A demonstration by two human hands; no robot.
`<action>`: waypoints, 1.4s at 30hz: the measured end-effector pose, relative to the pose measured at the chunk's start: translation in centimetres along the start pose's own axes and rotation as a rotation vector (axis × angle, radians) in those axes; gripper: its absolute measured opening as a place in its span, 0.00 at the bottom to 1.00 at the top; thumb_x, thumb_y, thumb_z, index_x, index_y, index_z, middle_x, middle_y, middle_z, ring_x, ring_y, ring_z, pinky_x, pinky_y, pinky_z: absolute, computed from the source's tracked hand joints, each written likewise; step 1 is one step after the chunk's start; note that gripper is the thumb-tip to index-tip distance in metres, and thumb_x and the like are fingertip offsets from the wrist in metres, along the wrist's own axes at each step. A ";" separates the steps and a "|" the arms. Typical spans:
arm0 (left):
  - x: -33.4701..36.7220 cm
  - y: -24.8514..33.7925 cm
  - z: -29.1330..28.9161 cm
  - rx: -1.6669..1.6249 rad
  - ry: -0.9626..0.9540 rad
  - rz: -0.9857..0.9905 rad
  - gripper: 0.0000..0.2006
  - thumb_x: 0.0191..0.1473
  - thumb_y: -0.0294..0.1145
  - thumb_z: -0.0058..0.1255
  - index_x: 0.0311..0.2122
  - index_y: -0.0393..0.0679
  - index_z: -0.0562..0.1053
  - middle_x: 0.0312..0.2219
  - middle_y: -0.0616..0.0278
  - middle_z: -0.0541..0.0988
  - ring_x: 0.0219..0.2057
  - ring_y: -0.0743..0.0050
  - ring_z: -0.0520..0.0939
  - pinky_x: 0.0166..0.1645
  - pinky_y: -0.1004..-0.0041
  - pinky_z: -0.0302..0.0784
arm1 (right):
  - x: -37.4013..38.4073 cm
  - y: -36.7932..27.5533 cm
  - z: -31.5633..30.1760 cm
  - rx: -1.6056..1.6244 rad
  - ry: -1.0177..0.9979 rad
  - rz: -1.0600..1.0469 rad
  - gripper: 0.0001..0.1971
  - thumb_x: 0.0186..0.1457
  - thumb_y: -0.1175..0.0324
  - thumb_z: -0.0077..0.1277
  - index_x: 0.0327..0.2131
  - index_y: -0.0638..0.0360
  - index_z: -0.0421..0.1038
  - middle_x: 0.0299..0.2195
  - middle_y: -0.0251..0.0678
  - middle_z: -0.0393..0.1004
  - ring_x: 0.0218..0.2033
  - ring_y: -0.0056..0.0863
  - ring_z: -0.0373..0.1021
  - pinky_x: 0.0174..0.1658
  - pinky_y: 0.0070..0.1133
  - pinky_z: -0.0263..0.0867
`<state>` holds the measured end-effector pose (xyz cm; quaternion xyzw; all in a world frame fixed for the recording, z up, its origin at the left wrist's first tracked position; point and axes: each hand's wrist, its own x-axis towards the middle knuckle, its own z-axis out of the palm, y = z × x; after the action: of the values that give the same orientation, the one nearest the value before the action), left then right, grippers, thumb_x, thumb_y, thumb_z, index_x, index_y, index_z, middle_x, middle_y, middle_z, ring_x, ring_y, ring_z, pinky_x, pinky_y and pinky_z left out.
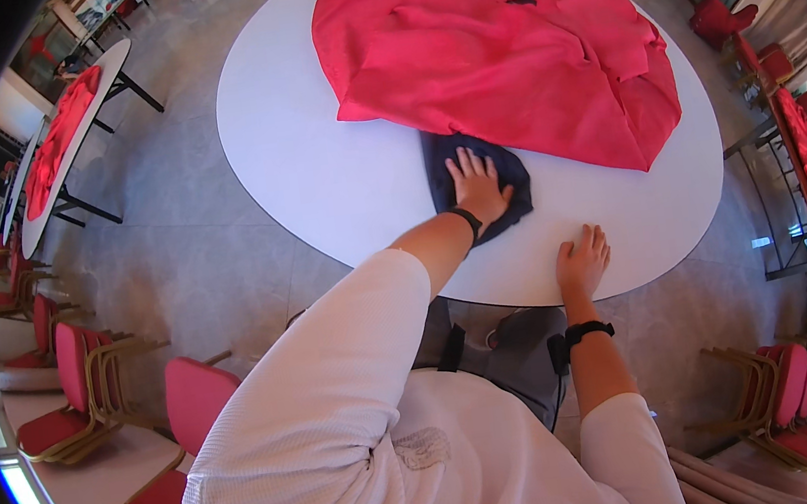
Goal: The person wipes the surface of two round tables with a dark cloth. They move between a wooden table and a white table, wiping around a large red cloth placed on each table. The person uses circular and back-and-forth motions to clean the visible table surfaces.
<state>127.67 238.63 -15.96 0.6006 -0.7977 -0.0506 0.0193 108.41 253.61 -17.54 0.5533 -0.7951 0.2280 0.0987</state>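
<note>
My left hand [480, 187] lies flat with fingers spread on a dark navy cloth [440, 162], pressing it against the white round table [302, 164]. The cloth is crumpled, and its far edge meets the near edge of a large red tablecloth [491, 60]. That tablecloth is heaped in folds over the far part of the table. To the right, my right hand [582, 262] rests on the bare tabletop near its front edge, fingers stretched out and nothing in them.
Stacked red chairs [73, 393] stand at the left, with another red chair [195, 398] nearer to me. More stacked chairs [788, 386] are at the lower right. A second table [114, 66] with red cloth stands at the far left; another red-draped table [806, 162] is at the right.
</note>
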 end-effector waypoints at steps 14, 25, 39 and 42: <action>-4.8 -13.4 -0.6 -0.039 0.120 0.176 0.39 0.61 0.60 0.41 0.69 0.44 0.57 0.69 0.41 0.52 0.71 0.42 0.50 0.71 0.43 0.41 | 0.1 0.6 0.3 0.056 0.001 0.035 0.22 0.53 0.67 0.48 0.52 0.63 0.70 0.58 0.52 0.67 0.58 0.52 0.63 0.65 0.41 0.56; -8.7 -32.0 -0.4 0.014 0.154 -0.579 0.41 0.61 0.65 0.35 0.72 0.50 0.52 0.72 0.47 0.47 0.73 0.47 0.45 0.71 0.42 0.37 | 0.2 1.1 0.8 0.025 0.040 -0.017 0.21 0.52 0.68 0.49 0.51 0.64 0.70 0.57 0.52 0.69 0.57 0.51 0.65 0.62 0.42 0.59; -8.7 -24.6 0.3 -0.060 0.104 -0.717 0.44 0.61 0.65 0.35 0.71 0.41 0.49 0.70 0.35 0.43 0.72 0.31 0.39 0.68 0.31 0.33 | 0.5 1.4 1.3 0.007 0.048 -0.037 0.22 0.54 0.65 0.49 0.51 0.63 0.71 0.56 0.50 0.70 0.57 0.49 0.66 0.62 0.40 0.59; -9.0 -21.1 0.0 -0.090 0.085 -0.667 0.45 0.61 0.64 0.35 0.71 0.39 0.47 0.70 0.34 0.41 0.72 0.30 0.38 0.68 0.31 0.32 | 0.4 0.9 1.1 0.014 0.046 -0.028 0.22 0.54 0.64 0.49 0.51 0.63 0.71 0.56 0.49 0.70 0.57 0.48 0.66 0.62 0.40 0.60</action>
<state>150.36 241.51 -17.87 0.8285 -0.5528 -0.0641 0.0616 107.51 253.05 -18.61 0.5597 -0.7831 0.2449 0.1161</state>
